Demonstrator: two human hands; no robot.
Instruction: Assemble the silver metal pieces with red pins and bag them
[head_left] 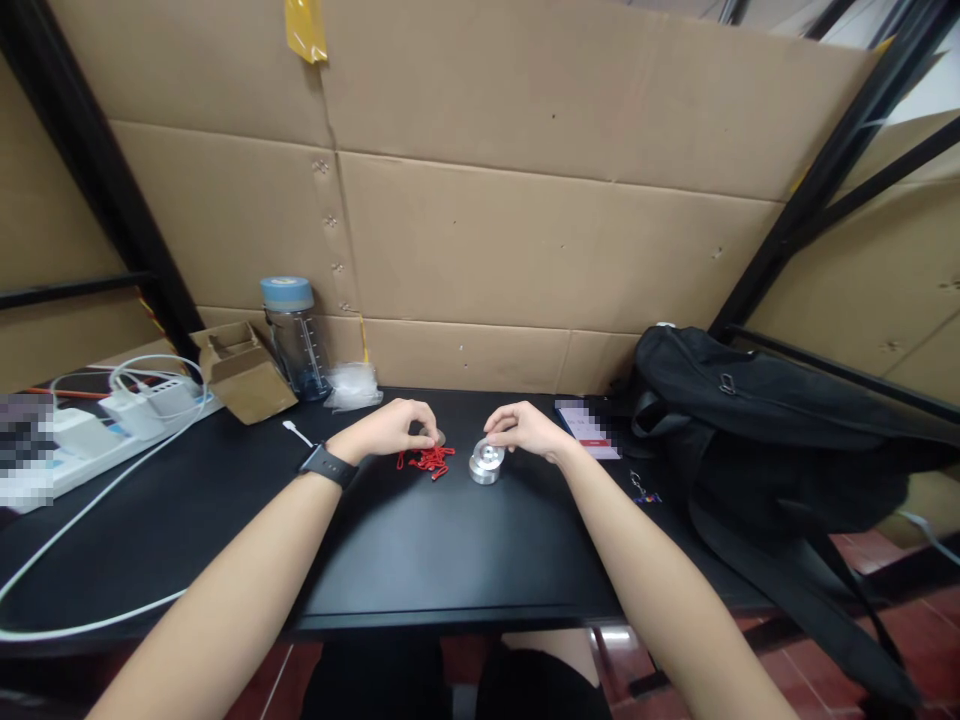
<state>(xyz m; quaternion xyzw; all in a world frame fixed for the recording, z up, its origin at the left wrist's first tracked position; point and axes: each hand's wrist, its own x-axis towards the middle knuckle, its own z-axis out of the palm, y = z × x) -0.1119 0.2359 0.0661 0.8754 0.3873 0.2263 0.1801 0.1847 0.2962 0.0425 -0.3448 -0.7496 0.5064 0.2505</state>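
Observation:
Near the middle of the black table, my right hand (pixel 520 428) pinches a shiny silver metal disc (pixel 490 452), tilted over a round silver metal piece (pixel 484 474) that sits on the table. To the left, my left hand (pixel 397 428), with a dark watch on its wrist, has thumb and fingers closed on a small greyish round object (pixel 440 438), mostly hidden by the fingertips. A tangled red cord (pixel 432 461) lies on the table just under those fingertips.
A blue-lidded bottle (pixel 298 345), an open cardboard box (pixel 251 378) and a clear plastic bag (pixel 353 387) stand back left. White power strips (pixel 112 440) with cables lie far left. To the right are a phone (pixel 589 430), a keyring (pixel 643 490) and a black backpack (pixel 757 430).

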